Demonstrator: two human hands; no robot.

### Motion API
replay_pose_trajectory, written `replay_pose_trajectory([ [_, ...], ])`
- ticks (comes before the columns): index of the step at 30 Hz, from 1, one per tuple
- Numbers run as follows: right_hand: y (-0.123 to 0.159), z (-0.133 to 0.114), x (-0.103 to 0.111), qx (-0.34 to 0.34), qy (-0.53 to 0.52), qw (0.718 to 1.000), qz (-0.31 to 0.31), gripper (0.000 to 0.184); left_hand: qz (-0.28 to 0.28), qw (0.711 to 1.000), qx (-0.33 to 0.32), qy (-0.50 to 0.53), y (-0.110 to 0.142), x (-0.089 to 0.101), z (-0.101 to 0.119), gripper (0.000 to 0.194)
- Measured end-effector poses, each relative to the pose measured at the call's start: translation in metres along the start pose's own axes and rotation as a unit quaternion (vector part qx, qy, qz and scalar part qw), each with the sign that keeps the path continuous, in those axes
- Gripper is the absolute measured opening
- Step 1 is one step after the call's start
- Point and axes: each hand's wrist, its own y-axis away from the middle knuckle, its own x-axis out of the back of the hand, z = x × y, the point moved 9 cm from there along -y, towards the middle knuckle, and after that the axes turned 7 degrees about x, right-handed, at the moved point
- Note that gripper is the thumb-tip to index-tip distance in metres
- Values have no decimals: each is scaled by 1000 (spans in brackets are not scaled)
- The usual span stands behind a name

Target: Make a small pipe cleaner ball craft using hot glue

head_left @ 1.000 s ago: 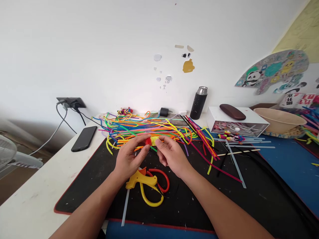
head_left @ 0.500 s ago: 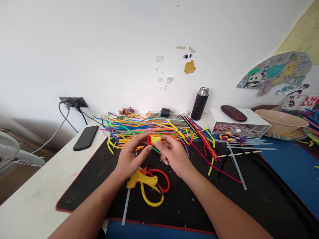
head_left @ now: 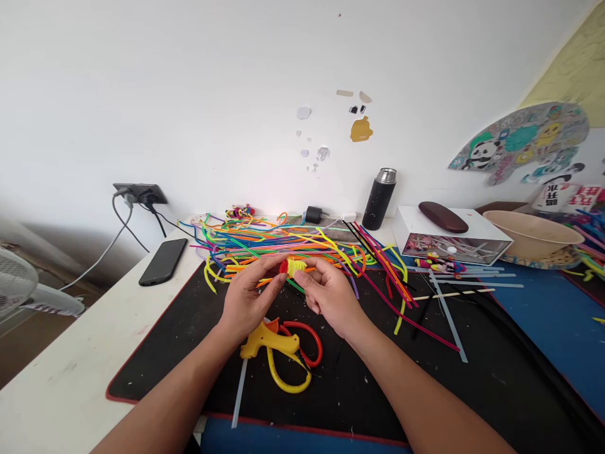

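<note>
A small roll of coiled pipe cleaner [head_left: 296, 265], yellow with a red end, is held between my two hands above the black mat. My left hand [head_left: 248, 290] pinches the red end with thumb and fingertips. On the yellow side, my right hand [head_left: 329, 293] grips it with thumb and curled fingers. Below my hands lies a yellow glue gun [head_left: 269, 339] with a clear glue stick [head_left: 239, 392] sticking out of it. Beside it are scissors with one red and one yellow handle [head_left: 289, 386]. Behind my hands spreads a pile of colourful pipe cleaners [head_left: 265, 243].
A phone [head_left: 163, 261] lies at left, near a fan [head_left: 33, 284]. At the back stands a black thermos [head_left: 379, 198]. To the right are a white box [head_left: 451, 232] with a dark case [head_left: 443, 217], a beige bowl [head_left: 534, 227] and several glue sticks [head_left: 449, 318].
The roll has turned slightly between my fingers, with its red end now facing more toward me. Both hands keep nearly the same place.
</note>
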Motion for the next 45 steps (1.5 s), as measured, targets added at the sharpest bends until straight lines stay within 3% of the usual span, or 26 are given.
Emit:
replay_pose_trajectory([
  [9, 1, -6, 7, 41, 73, 996, 28, 40, -47, 989, 80, 115, -6, -6, -17, 42],
  [13, 2, -8, 6, 54, 103, 993, 22, 37, -75, 980, 101, 156, -7, -12, -20, 37],
  [16, 4, -8, 4, 51, 104, 993, 18, 38, -66, 979, 109, 161, -6, -11, -22, 35],
  [29, 2, -7, -4, 14, -7, 1000, -12, 50, -39, 981, 95, 162, -3, -5, -27, 34],
  [45, 0, 1, -1, 17, 11, 1000, 3, 48, -18, 993, 63, 103, -3, -5, -15, 29],
])
